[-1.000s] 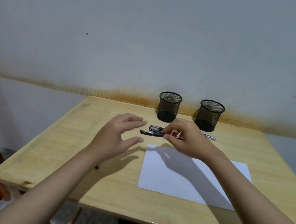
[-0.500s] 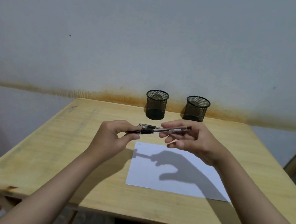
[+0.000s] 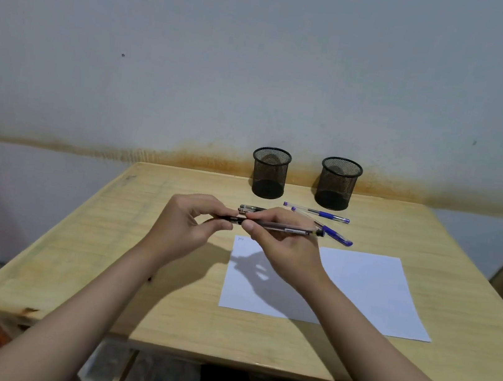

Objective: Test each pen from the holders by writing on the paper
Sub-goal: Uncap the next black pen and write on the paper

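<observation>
Black-capped pen (image 3: 283, 227), clear barrel, held level above the table (image 3: 161, 307), just behind the paper's (image 3: 359, 291) far left corner. We pinched its cap end in our left hand (image 3: 184, 229), fingers curled round it; our right hand (image 3: 284, 247) gripped the barrel between thumb and fingertips, next to the left. We judged it light, stiff and smooth, best held at mid-barrel while the cap was pulled straight off. Paper: white, flat, with a small mark at its far left corner. Loose pens: three blue pens (image 3: 318, 213) lay on the table beyond the right hand; one dark pen (image 3: 250, 209) lay behind our fingers. Two black mesh holders (image 3: 269, 173) stood upright at the far edge; we saw no pens in them.
</observation>
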